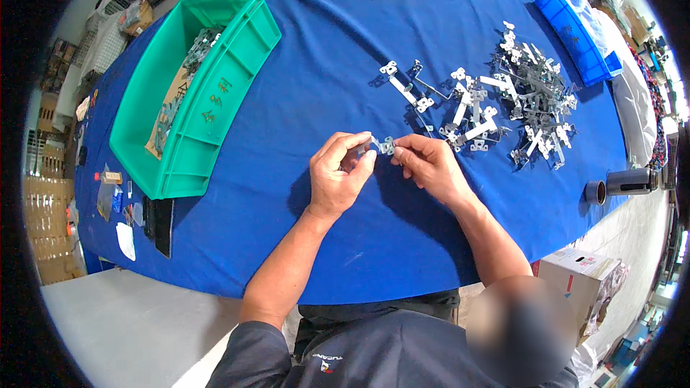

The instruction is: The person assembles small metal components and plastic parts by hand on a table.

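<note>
Small silvery metal bracket (387, 146), partly hidden; held roughly crosswise between left hand (337, 177) and right hand (433, 167).

Held bracket (387, 146): bright metal, smooth. Bracket pile (535, 92): silvery metal, flat faces glossy. Tablecloth (309, 50): blue cloth, matt, softly creased. Green bin (241, 61): smooth plastic, slight sheen. Blue crate (568, 39): glossy plastic. Carton (571, 271): matt cardboard. Dark cylinder (627, 182): smooth, glossy; material uncertain. Shirt (392, 345): dark matt cloth.
</note>
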`<state>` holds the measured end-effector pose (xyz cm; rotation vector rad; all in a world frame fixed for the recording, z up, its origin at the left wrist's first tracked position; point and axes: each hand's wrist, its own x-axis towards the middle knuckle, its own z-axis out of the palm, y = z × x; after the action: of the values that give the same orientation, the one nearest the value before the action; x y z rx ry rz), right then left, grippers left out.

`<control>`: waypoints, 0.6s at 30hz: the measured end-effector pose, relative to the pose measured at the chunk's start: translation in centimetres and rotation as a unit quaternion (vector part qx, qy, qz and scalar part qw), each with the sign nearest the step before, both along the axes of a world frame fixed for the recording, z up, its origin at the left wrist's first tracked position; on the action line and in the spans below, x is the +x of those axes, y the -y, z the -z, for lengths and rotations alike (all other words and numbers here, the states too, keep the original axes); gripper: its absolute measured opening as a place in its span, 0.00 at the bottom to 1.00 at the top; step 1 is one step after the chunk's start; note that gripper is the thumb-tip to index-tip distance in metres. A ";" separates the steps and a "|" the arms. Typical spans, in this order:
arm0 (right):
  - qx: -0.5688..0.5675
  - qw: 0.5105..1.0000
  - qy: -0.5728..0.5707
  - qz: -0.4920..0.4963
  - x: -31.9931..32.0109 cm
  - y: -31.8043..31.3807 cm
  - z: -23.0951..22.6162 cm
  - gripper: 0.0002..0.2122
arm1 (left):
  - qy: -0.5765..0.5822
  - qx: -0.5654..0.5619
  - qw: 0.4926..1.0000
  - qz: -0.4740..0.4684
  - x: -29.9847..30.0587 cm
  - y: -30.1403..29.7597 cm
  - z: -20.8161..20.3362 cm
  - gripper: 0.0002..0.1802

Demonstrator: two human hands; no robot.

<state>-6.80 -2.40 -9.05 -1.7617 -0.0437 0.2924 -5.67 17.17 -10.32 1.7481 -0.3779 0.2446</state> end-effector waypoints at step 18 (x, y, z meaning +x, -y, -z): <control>0.081 0.997 -0.006 -0.012 0.3 0.2 0.5 0.11 | -0.026 0.064 0.995 0.071 -0.1 0.0 -0.5 0.13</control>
<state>-6.49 -2.59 -9.56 -1.5989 -0.0781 0.3094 -5.76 17.19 -9.82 1.8409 -0.4866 0.0749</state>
